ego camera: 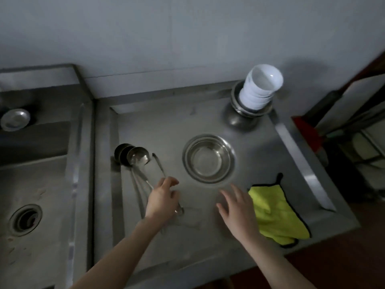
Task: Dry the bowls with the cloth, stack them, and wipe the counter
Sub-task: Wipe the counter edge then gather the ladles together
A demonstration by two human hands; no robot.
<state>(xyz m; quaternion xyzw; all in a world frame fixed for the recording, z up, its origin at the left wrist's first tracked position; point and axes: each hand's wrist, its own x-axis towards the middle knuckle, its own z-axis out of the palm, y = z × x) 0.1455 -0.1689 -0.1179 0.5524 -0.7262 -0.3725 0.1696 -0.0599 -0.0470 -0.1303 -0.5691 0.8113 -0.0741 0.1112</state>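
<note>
A steel bowl (209, 159) stands upright in the middle of the steel counter (198, 236). At the back right, several white bowls (260, 86) lean stacked inside a pile of steel bowls (248, 112). A yellow cloth (277, 213) with a black edge lies at the front right. My right hand (235, 207) hovers open with spread fingers between the steel bowl and the cloth, touching neither. My left hand (164, 197) lies over the ladle handles, its curled fingers pinching the end of a thin metal utensil (159, 165).
Three steel ladles (133, 157) lie left of the bowl, handles towards me. A sink with a drain (25, 220) is on the left, with a small steel dish (14, 119) behind it. A raised rim edges the counter. A red item (306, 132) and a rack stand at right.
</note>
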